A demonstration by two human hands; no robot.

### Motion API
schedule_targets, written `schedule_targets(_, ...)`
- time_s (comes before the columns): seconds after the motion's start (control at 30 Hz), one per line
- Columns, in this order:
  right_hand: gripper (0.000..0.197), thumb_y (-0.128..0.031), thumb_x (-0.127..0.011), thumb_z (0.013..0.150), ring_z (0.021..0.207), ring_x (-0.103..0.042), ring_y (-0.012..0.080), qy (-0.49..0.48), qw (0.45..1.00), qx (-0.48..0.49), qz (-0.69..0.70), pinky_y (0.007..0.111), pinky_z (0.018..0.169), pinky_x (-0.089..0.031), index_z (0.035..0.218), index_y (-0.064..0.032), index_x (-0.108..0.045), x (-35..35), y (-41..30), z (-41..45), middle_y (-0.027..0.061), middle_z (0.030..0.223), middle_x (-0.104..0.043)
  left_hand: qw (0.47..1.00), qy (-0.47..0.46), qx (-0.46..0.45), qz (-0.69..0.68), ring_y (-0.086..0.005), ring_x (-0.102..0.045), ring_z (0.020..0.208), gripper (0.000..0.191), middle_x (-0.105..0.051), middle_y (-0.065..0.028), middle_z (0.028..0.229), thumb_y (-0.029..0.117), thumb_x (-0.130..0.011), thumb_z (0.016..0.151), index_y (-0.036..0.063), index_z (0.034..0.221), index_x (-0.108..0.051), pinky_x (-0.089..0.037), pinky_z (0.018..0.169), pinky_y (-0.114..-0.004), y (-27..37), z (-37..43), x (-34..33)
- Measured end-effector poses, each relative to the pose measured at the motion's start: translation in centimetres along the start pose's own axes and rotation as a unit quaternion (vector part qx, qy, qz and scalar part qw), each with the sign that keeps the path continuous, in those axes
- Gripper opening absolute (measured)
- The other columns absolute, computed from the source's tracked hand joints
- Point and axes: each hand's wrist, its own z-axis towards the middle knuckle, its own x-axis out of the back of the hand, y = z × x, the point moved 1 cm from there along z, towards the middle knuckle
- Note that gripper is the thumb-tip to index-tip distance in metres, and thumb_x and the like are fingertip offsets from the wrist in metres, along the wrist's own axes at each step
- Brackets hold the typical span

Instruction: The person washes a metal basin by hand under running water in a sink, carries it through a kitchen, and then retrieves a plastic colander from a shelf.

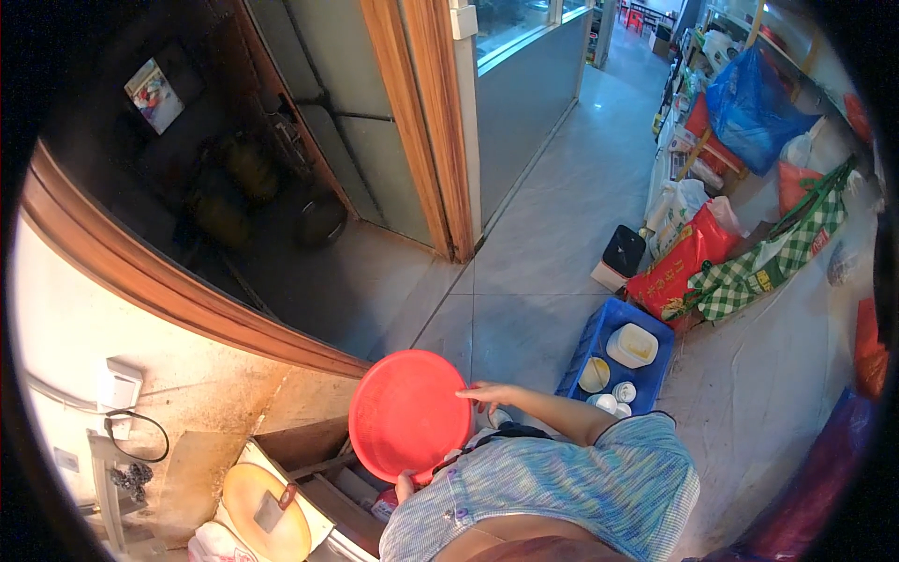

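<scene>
A round red plastic colander (411,414) is held in front of my body, tilted so that its inside faces up towards me. My left hand (405,485) grips its near rim, with the thumb showing and most of the fingers hidden. On the right side of the rim, my right hand (488,395) has its thumb over the edge and its fingers beneath. I see nothing lying in the colander. Below and left of it stands an open wooden drawer or box (298,449) with items inside, partly covered by the colander.
A cleaver (270,511) lies on a round wooden chopping board (242,485) at lower left. To the right, a blue crate (572,365) holds several white tubs. Bags, a red sack (671,270) and a bin (621,253) line the right wall. A wooden door frame (439,140) borders a dark room.
</scene>
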Motion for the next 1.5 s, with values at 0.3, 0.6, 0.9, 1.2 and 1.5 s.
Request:
schedule_targets(0.3, 0.079, -0.062, -0.045, 0.073, 0.109, -0.044, 0.0268, 0.173, 0.977, 0.103, -0.068, 0.037, 0.087, -0.039, 0.123, -0.0013, -0.037, 1.8, 0.6, 3.4, 0.0175, 0.122, -0.042, 0.995, 0.076, -0.033, -0.059, -0.0162, -0.043, 0.043, 0.026, -0.049, -0.0056, 0.059, 0.023, -0.054, 0.065, 0.0034, 0.081, -0.053, -0.035, 0.039, -0.03, 1.2, -3.0, -1.4)
schedule_targets(0.6, 0.058, -0.042, -0.053, 0.078, 0.107, -0.046, 0.0295, 0.125, 0.935, 0.241, -0.228, 0.035, 0.09, -0.037, 0.113, 0.0037, -0.044, 0.3, -12.3, 0.3, 0.021, 0.114, -0.048, 0.97, 0.067, 0.085, -0.219, -0.0174, -0.042, 0.043, 0.026, -0.045, -0.0057, 0.055, 0.025, -0.057, 0.063, 0.0038, 0.077, -0.051, -0.033, 0.038, -0.03, -1.7, 0.4, 0.0)
schedule_targets(0.9, 0.047, -0.024, -0.055, 0.078, 0.11, -0.041, 0.0334, 0.131, 0.723, 0.513, -0.443, 0.038, 0.093, -0.033, 0.115, 0.0027, -0.042, -7.7, -26.6, -0.7, 0.0193, 0.118, -0.044, 0.958, 0.151, 0.102, -0.221, -0.0154, -0.04, 0.037, 0.009, -0.047, -0.0037, 0.05, 0.012, -0.055, 0.066, 0.0037, 0.065, -0.053, -0.03, 0.033, -0.028, 1.8, -1.7, -0.1)
schedule_targets(1.2, 0.046, -0.019, -0.058, 0.074, 0.107, -0.042, 0.0288, 0.065, 0.403, 0.76, -0.506, 0.038, 0.088, -0.036, 0.113, 0.0021, -0.044, -24.9, -41.0, -9.2, 0.0161, 0.116, -0.044, 0.94, 0.172, 0.082, -0.283, -0.0201, -0.053, 0.052, 0.032, -0.056, -0.0114, 0.064, 0.02, -0.057, 0.062, -0.0061, 0.08, -0.057, -0.04, 0.045, -0.032, -4.1, 1.2, 0.5)
schedule_targets(1.5, 0.048, -0.019, -0.054, 0.077, 0.119, -0.033, 0.0243, 0.111, 0.228, 0.833, -0.491, 0.043, 0.098, -0.027, 0.12, -0.0032, -0.04, -35.4, -48.5, -8.4, 0.0119, 0.125, -0.039, 0.949, 0.2, 0.121, -0.209, -0.0209, -0.053, 0.05, 0.033, -0.058, -0.0127, 0.066, 0.022, -0.059, 0.06, -0.0047, 0.079, -0.059, -0.038, 0.041, -0.034, -0.1, -1.9, 2.2)
